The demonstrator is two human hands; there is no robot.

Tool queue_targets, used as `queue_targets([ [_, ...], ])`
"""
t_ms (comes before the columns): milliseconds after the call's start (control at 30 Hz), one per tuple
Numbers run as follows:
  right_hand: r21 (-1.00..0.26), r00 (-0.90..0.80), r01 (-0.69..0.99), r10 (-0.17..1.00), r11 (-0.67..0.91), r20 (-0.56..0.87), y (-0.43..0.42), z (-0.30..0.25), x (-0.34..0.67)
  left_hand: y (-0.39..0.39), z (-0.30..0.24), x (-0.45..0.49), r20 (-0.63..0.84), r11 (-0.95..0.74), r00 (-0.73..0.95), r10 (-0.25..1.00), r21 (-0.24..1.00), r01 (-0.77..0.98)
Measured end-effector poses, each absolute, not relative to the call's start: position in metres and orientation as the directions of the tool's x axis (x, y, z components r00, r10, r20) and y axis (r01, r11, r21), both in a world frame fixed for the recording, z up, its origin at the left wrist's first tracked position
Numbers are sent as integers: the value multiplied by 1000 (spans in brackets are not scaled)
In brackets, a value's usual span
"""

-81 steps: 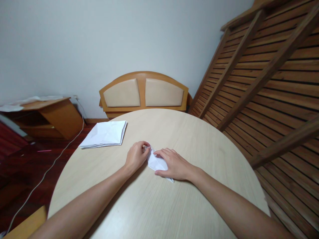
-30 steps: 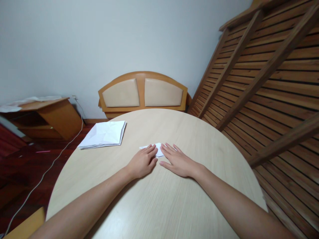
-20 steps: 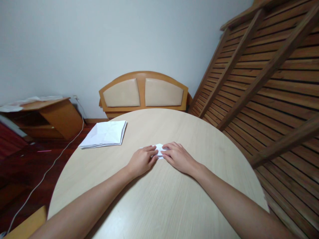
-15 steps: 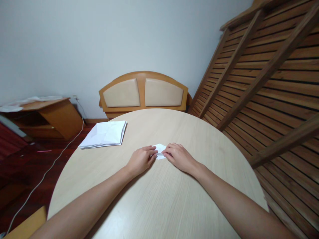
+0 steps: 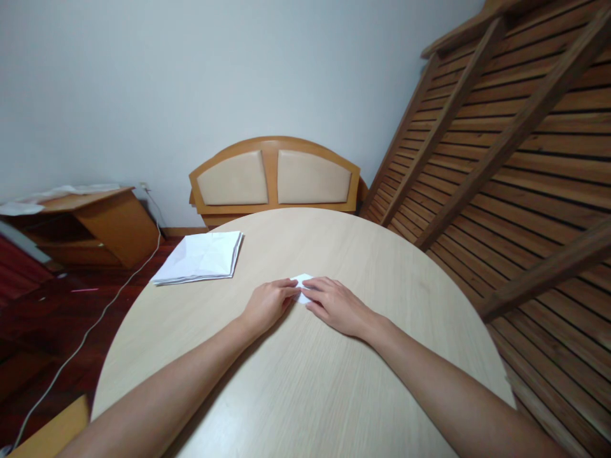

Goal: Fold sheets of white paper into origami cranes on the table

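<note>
A small folded piece of white paper lies on the round table, partly hidden under my fingers. My left hand is closed at the paper's left side, thumb and fingers together on its edge. From the right, my right hand reaches over the paper with fingers stretched out and resting on it, the thumb apart and nearer to me. Both hands' fingertips nearly meet at the middle of the paper.
A stack of white paper sheets lies at the table's far left. Beyond the table stand a wooden headboard and, to the left, a low cabinet. A slatted wooden panel leans on the right. A white cable crosses the floor.
My right hand has shifted slightly left over the paper, and its fingers have gone from a pinch to stretched out. My left hand has barely moved. Less of the paper shows.
</note>
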State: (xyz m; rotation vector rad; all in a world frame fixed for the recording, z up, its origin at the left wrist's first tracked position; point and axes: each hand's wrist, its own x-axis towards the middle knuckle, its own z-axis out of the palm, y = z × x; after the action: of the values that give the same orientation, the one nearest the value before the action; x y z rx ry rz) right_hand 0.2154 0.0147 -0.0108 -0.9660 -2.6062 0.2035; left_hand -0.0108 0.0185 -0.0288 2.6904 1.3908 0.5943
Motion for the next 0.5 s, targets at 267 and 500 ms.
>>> queue_targets([
  [267,-341,-716,631,692,697,91,14,-19,221,9,-21,-8,191,-636,612,767,107,764],
  [500,-343,-705,659,709,670,30,14,-18,222,4,-30,-13,109,-565,558,822,45,824],
])
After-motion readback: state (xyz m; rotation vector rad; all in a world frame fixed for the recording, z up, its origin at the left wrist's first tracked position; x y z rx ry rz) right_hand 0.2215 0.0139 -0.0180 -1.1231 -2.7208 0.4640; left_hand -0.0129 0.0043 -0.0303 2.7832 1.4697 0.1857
